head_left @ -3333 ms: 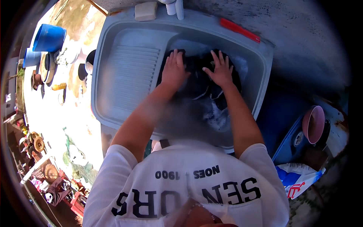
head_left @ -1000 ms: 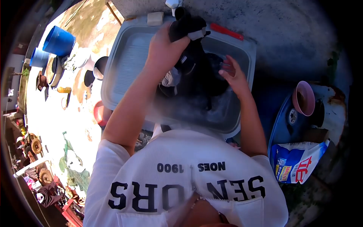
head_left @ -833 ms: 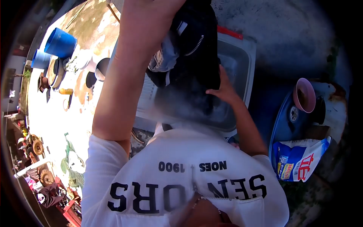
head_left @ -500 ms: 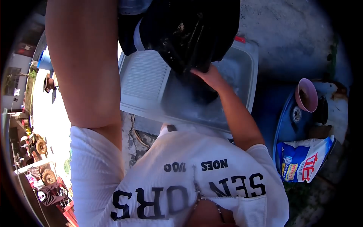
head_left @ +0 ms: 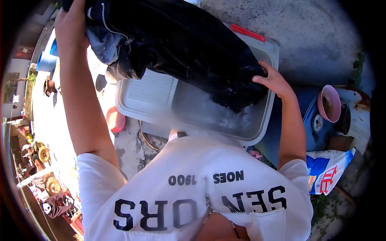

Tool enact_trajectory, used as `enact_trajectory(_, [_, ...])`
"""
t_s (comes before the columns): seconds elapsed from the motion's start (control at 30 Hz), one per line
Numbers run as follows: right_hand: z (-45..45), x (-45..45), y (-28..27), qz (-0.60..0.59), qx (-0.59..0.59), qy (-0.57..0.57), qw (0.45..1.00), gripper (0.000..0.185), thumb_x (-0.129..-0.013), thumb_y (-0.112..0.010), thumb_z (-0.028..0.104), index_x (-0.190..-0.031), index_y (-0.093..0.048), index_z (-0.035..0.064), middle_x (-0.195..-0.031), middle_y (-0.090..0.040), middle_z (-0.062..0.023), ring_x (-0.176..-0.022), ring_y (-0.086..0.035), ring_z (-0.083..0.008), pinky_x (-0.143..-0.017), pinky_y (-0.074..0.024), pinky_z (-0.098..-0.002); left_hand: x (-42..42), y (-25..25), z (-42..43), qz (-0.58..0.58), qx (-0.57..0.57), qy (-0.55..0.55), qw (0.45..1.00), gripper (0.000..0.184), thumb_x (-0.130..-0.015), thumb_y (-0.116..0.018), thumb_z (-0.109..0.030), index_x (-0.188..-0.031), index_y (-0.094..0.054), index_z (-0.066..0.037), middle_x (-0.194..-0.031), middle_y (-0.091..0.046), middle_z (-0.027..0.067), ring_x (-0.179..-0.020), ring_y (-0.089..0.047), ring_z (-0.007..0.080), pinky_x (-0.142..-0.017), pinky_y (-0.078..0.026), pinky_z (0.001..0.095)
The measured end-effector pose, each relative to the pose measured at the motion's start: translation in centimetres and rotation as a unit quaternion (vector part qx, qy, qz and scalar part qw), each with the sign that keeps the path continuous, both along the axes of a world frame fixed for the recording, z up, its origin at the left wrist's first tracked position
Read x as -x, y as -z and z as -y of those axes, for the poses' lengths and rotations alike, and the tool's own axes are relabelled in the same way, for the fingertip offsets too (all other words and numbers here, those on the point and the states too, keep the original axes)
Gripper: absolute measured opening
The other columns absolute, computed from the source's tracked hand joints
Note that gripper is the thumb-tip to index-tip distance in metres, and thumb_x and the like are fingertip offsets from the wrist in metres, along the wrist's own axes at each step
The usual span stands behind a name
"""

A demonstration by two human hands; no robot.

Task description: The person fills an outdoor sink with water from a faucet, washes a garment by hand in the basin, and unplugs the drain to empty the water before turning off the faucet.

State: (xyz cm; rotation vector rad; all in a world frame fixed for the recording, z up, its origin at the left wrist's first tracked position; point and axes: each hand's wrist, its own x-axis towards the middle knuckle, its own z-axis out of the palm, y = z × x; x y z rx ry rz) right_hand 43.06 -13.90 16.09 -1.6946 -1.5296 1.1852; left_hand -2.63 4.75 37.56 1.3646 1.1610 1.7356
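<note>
- Black garment [head_left: 177, 44]: held between the fingers of 2 hands, stretched aslant above the sink [head_left: 275, 64]. Its zip [head_left: 103, 17] runs near the left fingers.
- Left hand [head_left: 71, 32]: fingers bent around the raised end; fingertips partly hidden.
- Right hand [head_left: 277, 82]: thumb and fingers grasp the opposite end, low over the basin side.
- Progress, by judgement: raising appears done at the left fingers. The portion below the right fingers is not yet clear of the basin; contact with water cannot be confirmed.
- Washboard panel [head_left: 148, 90]: part of the sink, lower than both sets of fingers and between them.
- Red tool [head_left: 248, 33]: on the back rim, just beyond the right fingers.
- Blue barrel [head_left: 307, 120] and pink bowl [head_left: 329, 103]: outward of the right fingers, well apart.
- Printed bag [head_left: 325, 170]: farther from the right fingers, beside the person's sleeve [head_left: 296, 172].
</note>
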Motion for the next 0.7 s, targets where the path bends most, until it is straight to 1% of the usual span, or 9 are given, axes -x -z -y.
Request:
enact_trajectory(0.07, [-0.3,-1.0,2.7,-0.035,0.064,-0.033,0.997,0.058,-0.082,-0.083,0.037,-0.125,-0.061,0.0046,-0.112,-0.068,-0.0105,-0.104,-0.063,-0.0195,-0.095,-0.0476,-0.0328,-0.3,4.9,0.5,-0.12,0.093,0.009,0.988,0.05,-0.084,-0.076,-0.034,-0.115,-0.068,0.003,-0.091,-0.074,0.0135,-0.085,-0.069,0.0185,-0.077,-0.054,0.0329])
enact_trajectory(0.13, [-0.6,-1.7,4.8,-0.021,0.113,-0.011,0.993,0.054,-0.084,-0.082,0.037,-0.122,-0.062,0.0053,-0.111,-0.07,-0.0125,-0.104,-0.066,-0.0222,-0.095,-0.0486,-0.0342,-0.5,10.0,0.0,-0.254,0.122,0.01,0.96,0.052,-0.087,-0.074,-0.039,-0.114,-0.069,0.004,-0.093,-0.074,0.0143,-0.085,-0.07,0.0201,-0.078,-0.054,0.0322])
enact_trajectory(0.2, [-1.6,-2.6,8.2,0.031,0.145,-0.008,0.989,0.049,-0.086,-0.081,0.036,-0.119,-0.062,0.0055,-0.11,-0.071,-0.0153,-0.103,-0.068,-0.0256,-0.093,-0.0501,-0.0361,-1.9,14.0,0.7,-0.424,0.146,-0.022,0.893,0.052,-0.087,-0.072,-0.039,-0.118,-0.069,0.002,-0.098,-0.075,0.0202,-0.092,-0.073,0.0305,-0.083,-0.054,0.0381])
enact_trajectory(0.37, [-3.9,-2.4,18.5,0.247,0.021,0.013,0.969,0.031,-0.09,-0.074,0.028,-0.108,-0.061,0.0063,-0.113,-0.069,-0.0201,-0.1,-0.068,-0.0388,-0.087,-0.0527,-0.0453,-6.6,23.4,2.4,-0.575,0.182,0.068,0.795,0.04,-0.087,-0.071,-0.033,-0.102,-0.061,0.002,-0.095,-0.07,0.0281,-0.091,-0.068,0.0449,-0.078,-0.053,0.0507])
enact_trajectory(0.43, [-4.9,-0.7,20.5,0.373,0.008,0.095,0.923,0.026,-0.09,-0.072,0.028,-0.104,-0.063,0.0075,-0.119,-0.067,-0.0181,-0.105,-0.066,-0.0379,-0.091,-0.0513,-0.0465,-9.3,26.7,3.3,-0.601,0.209,0.065,0.768,0.039,-0.086,-0.073,-0.031,-0.104,-0.057,0.0,-0.115,-0.067,0.0265,-0.101,-0.066,0.0438,-0.082,-0.053,0.0471])
enact_trajectory(0.5, [-5.3,0.6,21.9,0.375,-0.028,0.075,0.923,0.026,-0.091,-0.07,0.031,-0.107,-0.066,0.0103,-0.127,-0.064,-0.0148,-0.118,-0.06,-0.0355,-0.102,-0.0444,-0.0519,-11.5,30.6,4.3,-0.651,0.092,0.031,0.753,0.057,-0.08,-0.079,-0.02,-0.127,-0.051,-0.003,-0.134,-0.053,0.0231,-0.119,-0.058,0.0427,-0.094,-0.049,0.0484])
enact_trajectory(0.53, [-5.4,1.3,22.4,0.376,-0.047,0.066,0.923,0.026,-0.091,-0.069,0.032,-0.108,-0.068,0.0117,-0.131,-0.062,-0.0132,-0.124,-0.057,-0.0343,-0.107,-0.041,-0.0545,-12.9,32.0,4.7,-0.703,-0.008,-0.012,0.711,0.064,-0.075,-0.08,-0.017,-0.132,-0.052,-0.006,-0.148,-0.043,0.0187,-0.134,-0.045,0.041,-0.107,-0.039,0.053])
enact_trajectory(0.6, [-4.3,3.8,22.1,0.428,-0.086,0.004,0.9,0.031,-0.093,-0.065,0.038,-0.114,-0.07,0.0144,-0.139,-0.058,-0.0099,-0.138,-0.044,-0.0335,-0.114,-0.0267,-0.0626,-15.6,33.9,5.8,-0.689,-0.128,0.033,0.712,0.071,-0.074,-0.081,-0.017,-0.139,-0.052,-0.011,-0.153,-0.04,0.0179,-0.146,-0.033,0.0408,-0.119,-0.024,0.0579])
enact_trajectory(0.7, [-4.6,4.7,23.5,0.474,-0.07,-0.065,0.876,0.044,-0.095,-0.06,0.047,-0.126,-0.069,0.0174,-0.151,-0.048,-0.0065,-0.149,-0.027,-0.0347,-0.117,-0.011,-0.0714,-18.5,37.9,7.0,-0.715,-0.031,0.314,0.624,0.088,-0.073,-0.082,-0.048,-0.149,-0.048,-0.018,-0.162,-0.031,0.0164,-0.154,-0.016,0.0396,-0.124,-0.009,0.0597])
